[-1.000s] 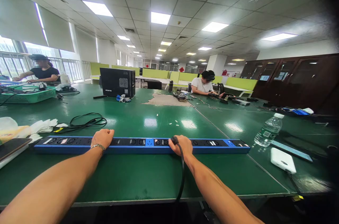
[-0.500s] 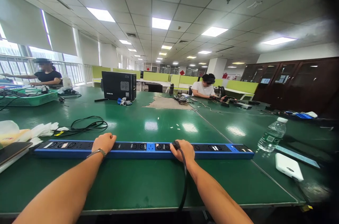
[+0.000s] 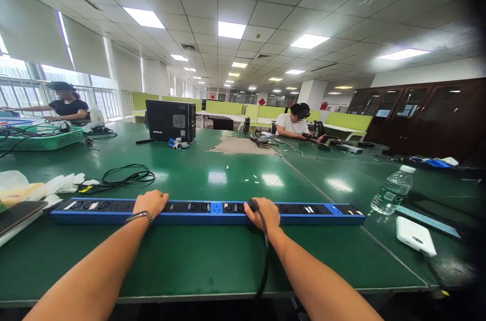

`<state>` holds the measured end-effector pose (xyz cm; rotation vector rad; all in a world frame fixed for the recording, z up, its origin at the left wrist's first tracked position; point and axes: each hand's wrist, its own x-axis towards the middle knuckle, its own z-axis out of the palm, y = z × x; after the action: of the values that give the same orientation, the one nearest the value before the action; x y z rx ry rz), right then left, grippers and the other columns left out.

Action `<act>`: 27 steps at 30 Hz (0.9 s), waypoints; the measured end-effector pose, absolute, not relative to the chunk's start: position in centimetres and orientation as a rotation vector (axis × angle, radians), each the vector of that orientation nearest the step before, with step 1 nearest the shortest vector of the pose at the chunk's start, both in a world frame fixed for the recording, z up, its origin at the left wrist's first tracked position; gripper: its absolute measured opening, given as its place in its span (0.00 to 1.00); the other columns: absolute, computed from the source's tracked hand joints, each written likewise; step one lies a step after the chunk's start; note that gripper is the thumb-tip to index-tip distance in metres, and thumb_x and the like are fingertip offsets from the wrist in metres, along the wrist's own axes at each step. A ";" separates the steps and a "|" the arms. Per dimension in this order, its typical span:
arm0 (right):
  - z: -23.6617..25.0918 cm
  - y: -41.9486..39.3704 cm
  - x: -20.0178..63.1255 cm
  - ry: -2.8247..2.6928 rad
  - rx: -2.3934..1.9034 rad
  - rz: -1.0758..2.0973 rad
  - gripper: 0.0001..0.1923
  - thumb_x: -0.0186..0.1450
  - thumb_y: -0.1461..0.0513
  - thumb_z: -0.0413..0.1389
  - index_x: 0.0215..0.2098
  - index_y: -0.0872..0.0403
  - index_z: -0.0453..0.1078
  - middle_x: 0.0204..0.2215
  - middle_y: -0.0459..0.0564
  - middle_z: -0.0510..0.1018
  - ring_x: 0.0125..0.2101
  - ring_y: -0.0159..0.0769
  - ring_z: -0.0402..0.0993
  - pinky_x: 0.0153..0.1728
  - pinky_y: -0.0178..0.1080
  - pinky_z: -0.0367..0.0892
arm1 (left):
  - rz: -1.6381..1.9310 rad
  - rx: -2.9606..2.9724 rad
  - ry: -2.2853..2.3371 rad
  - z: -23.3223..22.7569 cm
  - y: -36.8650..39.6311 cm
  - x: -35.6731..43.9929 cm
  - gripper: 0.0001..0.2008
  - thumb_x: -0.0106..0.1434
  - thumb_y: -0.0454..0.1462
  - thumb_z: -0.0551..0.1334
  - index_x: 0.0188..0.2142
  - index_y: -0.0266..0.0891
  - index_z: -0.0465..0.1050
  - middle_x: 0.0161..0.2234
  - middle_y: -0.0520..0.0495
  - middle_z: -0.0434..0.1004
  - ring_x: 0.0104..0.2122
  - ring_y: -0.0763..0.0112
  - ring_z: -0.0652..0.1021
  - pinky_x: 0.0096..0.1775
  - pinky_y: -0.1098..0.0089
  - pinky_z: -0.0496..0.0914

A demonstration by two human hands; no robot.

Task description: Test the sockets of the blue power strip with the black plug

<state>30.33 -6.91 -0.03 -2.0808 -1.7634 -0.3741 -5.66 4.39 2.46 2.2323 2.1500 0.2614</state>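
Note:
A long blue power strip with black and blue sockets lies across the green table in front of me. My left hand rests on its left part, fingers curled over the far edge and gripping it. Right of the strip's middle, my right hand is closed around a black plug at the sockets. From that plug a black cord hangs down over the table's near edge. Whether the plug is seated in a socket is hidden by my fingers.
A coiled black cable, tissues and a phone lie at left. Right stand a water bottle and a white power bank. Farther back are a black computer case, a green basket and two people.
Both hands keep their places on the strip and plug. The view has shifted very slightly; nothing was let go or taken up.

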 end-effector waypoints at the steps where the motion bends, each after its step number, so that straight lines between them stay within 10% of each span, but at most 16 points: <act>1: 0.0 -6.9 30.3 -1.762 -2.085 -0.367 0.18 0.66 0.50 0.49 0.30 0.51 0.75 0.31 0.50 0.80 0.36 0.36 0.73 0.35 0.35 0.56 | 0.257 2.231 2.153 2.5 4.4 -5.6 0.24 0.62 0.45 0.46 0.33 0.38 0.80 0.39 0.32 0.81 0.43 0.47 0.79 0.43 0.58 0.67; 27: 0.0 -6.8 30.3 -1.723 -2.160 -0.362 0.21 0.66 0.48 0.49 0.28 0.49 0.76 0.30 0.49 0.79 0.33 0.35 0.73 0.32 0.35 0.56 | 0.287 2.168 2.212 3.0 3.7 -5.4 0.24 0.61 0.45 0.47 0.33 0.38 0.81 0.39 0.32 0.81 0.42 0.47 0.79 0.41 0.60 0.68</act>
<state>30.32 -6.83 0.04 -2.1603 -1.7226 -0.3621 -5.39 3.70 3.01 2.1679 2.2115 0.2874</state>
